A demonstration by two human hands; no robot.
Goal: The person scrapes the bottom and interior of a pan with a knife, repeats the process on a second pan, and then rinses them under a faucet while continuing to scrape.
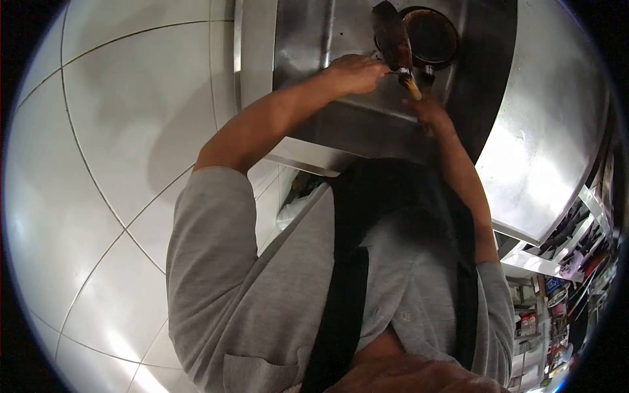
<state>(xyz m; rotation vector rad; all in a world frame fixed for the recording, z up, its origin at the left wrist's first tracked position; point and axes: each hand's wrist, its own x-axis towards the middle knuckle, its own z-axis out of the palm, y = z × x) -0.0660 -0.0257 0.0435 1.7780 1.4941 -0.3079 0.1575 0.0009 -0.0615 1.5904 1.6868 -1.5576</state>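
Observation:
A dark, stained utensil (393, 38) with a long broad blade is held over the sink (308, 39), its blade pointing away from me. At its near end is a yellowish wooden handle (413, 89), with the fingers of my right hand (430, 111) closed around its lower part. My left hand (359, 73) is closed too, its fingertips right at the base of the blade, where a thin shiny bit shows; what it grips is hidden. A round blackened pan (430, 36) lies in the sink just right of the blade, its short dark handle toward my right hand.
White tiled wall (131, 85) rises close on my left. A shiny steel counter (550, 131) extends to the right of the sink. Beyond it, shelves (527, 308) hold jars and assorted items. A whitish plastic bag (291, 211) shows below the sink's front edge.

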